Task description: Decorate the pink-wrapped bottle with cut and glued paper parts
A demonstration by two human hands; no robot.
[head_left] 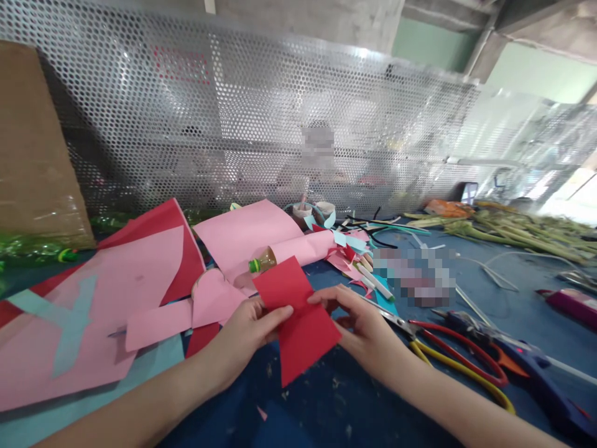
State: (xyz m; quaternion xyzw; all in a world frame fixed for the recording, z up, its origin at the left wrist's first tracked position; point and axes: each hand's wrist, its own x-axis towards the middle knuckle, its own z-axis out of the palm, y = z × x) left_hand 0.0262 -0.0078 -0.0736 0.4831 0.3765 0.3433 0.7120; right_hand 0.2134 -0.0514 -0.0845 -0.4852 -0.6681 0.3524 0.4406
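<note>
Both of my hands hold a red sheet of paper (298, 320) just above the blue table (336, 404). My left hand (247, 330) pinches its left edge, thumb on top. My right hand (361, 326) grips its right edge, fingers curled over the top. The sheet is roughly rectangular and tilted, one corner pointing toward me. Scissors with red and yellow handles (448, 358) lie just right of my right hand.
Large pink sheets (107, 305) and pale blue paper (69, 323) cover the left side. A small bottle with a green cap (262, 261) lies among pink scraps. A blue glue gun (536, 373) rests at right. Green stems (513, 230) lie at the back right, before a perforated metal screen (261, 118).
</note>
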